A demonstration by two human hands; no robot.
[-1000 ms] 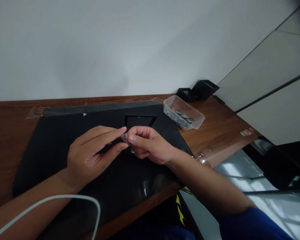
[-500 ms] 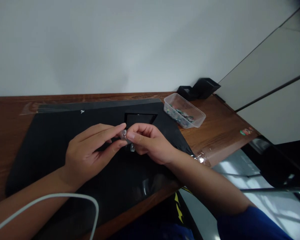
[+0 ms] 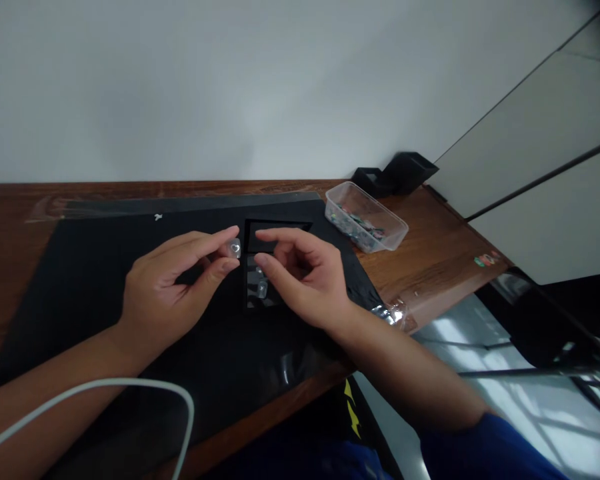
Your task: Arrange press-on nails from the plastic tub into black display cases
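Observation:
My left hand [image 3: 173, 283] pinches a small clear plastic cube-like piece [image 3: 235, 249] between thumb and fingertips, above a black mat [image 3: 105, 257]. Just right of it is my right hand [image 3: 307, 273], its thumb and index finger apart with nothing visible between them. Under the right hand lies a black open case or tray [image 3: 249, 233] with two sections, partly covered by the fingers. Another small clear piece [image 3: 262, 289] rests in its nearer section. The exact kind of these pieces is too small to make out.
A clear plastic tub [image 3: 396, 233] with many small coloured packets stands at the right of the mat. Behind it are black holders [image 3: 410, 170] near the wall. A white cable [image 3: 130, 382] crosses the left forearm. A tiny white scrap [image 3: 158, 217] lies on the mat.
My right hand has let go of the clear piece and drawn away to the right, its fingers parting. My left hand keeps the piece and has shifted slightly left and up.

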